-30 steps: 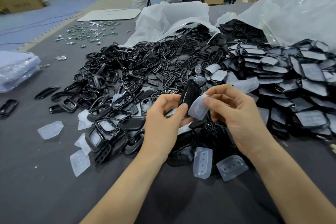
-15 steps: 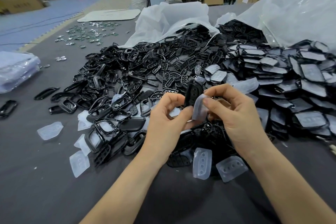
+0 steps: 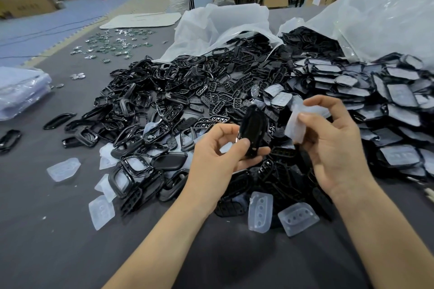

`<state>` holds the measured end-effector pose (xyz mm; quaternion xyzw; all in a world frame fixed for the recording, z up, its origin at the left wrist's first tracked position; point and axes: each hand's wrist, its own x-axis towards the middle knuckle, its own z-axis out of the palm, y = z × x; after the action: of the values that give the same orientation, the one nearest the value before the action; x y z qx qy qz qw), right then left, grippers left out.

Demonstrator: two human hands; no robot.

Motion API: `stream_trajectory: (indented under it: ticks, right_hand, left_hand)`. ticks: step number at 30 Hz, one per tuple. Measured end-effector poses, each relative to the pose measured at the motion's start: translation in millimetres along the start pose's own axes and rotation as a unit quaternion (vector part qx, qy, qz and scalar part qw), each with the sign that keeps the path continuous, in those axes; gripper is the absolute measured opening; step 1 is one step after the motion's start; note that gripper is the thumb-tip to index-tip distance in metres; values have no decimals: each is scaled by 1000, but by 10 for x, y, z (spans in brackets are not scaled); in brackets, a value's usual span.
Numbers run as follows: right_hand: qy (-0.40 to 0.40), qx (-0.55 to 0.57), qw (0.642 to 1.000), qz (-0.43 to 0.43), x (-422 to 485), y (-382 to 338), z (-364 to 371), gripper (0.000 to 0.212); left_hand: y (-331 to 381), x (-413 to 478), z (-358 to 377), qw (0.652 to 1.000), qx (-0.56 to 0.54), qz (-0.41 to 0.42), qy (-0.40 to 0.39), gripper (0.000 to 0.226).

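Head view looks down on both my hands, raised over the near edge of a heap of black parts (image 3: 187, 91) on the grey desk (image 3: 58, 241). My left hand (image 3: 220, 148) grips a black shell (image 3: 254, 126) between the thumb and curled fingers, holding it roughly upright with its top leaning a little right. My right hand (image 3: 335, 150) pinches a clear pad (image 3: 296, 128) between thumb and forefinger, with the other fingers loosely curled. The pad hangs just right of the shell and does not touch it. Two spare pads (image 3: 260, 214) with holes lie side by side on the desk, nearer to me than my hands. To the right lies a pile of covered pieces (image 3: 375, 91). At the far side, white bags (image 3: 223, 21) spill more parts. Small shiny bits (image 3: 112, 44) are scattered far left.
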<state>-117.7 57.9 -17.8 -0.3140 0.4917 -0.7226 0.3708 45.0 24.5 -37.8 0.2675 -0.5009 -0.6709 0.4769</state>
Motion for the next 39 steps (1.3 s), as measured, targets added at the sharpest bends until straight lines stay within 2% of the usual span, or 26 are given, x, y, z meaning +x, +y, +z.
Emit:
stream_trajectory:
  ticks: [4, 8, 9, 11, 13, 19, 24, 29, 35, 39]
  right_hand:
    - [-37, -84, 995, -27, 0, 38, 5, 42]
    - [-121, -98, 988, 14, -17, 53, 6, 17]
    - [-135, -126, 983, 17, -29, 60, 7, 18]
    - [-137, -183, 973, 15, -44, 79, 12, 24]
    - [-122, -203, 972, 11, -43, 87, 29, 15]
    - [-155, -238, 959, 22, -27, 78, 4, 13]
    - [-184, -282, 941, 6, -52, 62, 14, 14]
    - [-206, -295, 933, -1, -64, 81, 39, 16]
    - [-222, -314, 923, -11, -89, 94, 58, 27]
    - [-229, -317, 920, -18, -96, 86, 65, 22]
  left_hand:
    - [11, -6, -6, 999, 42, 3, 15, 18]
    - [24, 3, -32, 989, 137, 30, 34, 21]
    - [25, 7, -46, 987, 154, 37, 38, 21]
    - [28, 16, -58, 981, 181, 45, 45, 22]
    - [22, 20, -66, 979, 189, 51, 55, 26]
    - [18, 25, -42, 985, 132, 55, 96, 26]
    - [31, 44, -48, 992, 51, 28, 115, 19]
    - [32, 63, -60, 992, -19, 30, 118, 34]
    - [36, 68, -64, 992, -24, 18, 125, 27]
    - [15, 75, -82, 994, -12, 6, 112, 19]
